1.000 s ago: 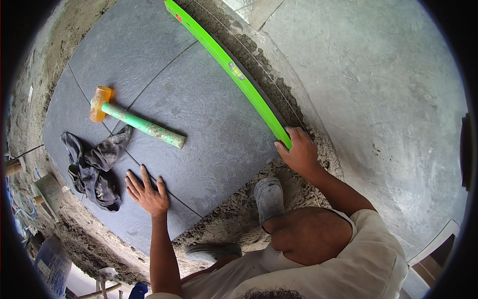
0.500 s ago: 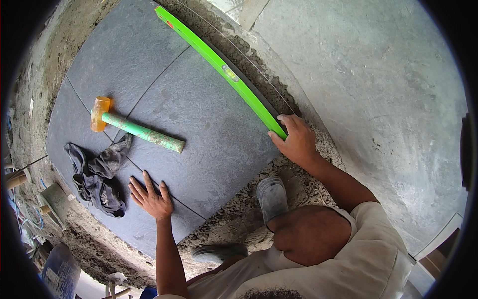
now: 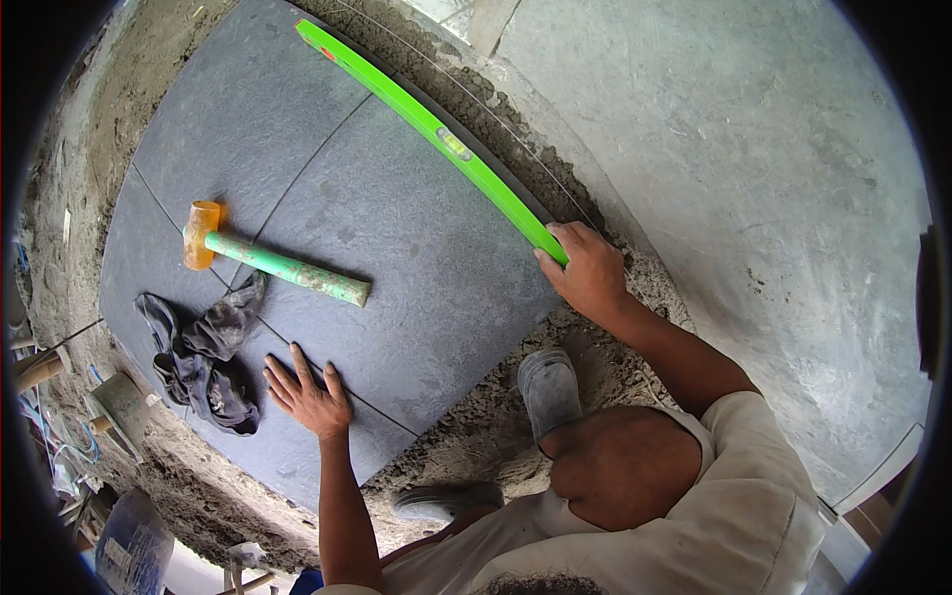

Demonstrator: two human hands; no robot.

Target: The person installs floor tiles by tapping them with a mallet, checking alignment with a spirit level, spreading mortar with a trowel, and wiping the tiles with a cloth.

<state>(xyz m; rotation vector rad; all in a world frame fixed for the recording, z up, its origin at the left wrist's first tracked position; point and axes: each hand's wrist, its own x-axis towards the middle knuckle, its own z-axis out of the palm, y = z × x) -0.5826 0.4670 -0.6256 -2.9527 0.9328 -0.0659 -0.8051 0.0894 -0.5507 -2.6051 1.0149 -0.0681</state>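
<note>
One end of the green spirit level point(image 3: 454, 145), in the head view, is gripped by your right hand point(image 3: 590, 270); the bar runs along an edge of the grey tiles point(image 3: 416, 238). Your left hand point(image 3: 315, 405) rests on them, fingers spread, near a dark cloth point(image 3: 210, 337) and a mallet point(image 3: 283, 266).

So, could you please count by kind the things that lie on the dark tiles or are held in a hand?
Level: 1
Mallet: 1
Cloth heap: 1
Total: 3
</note>
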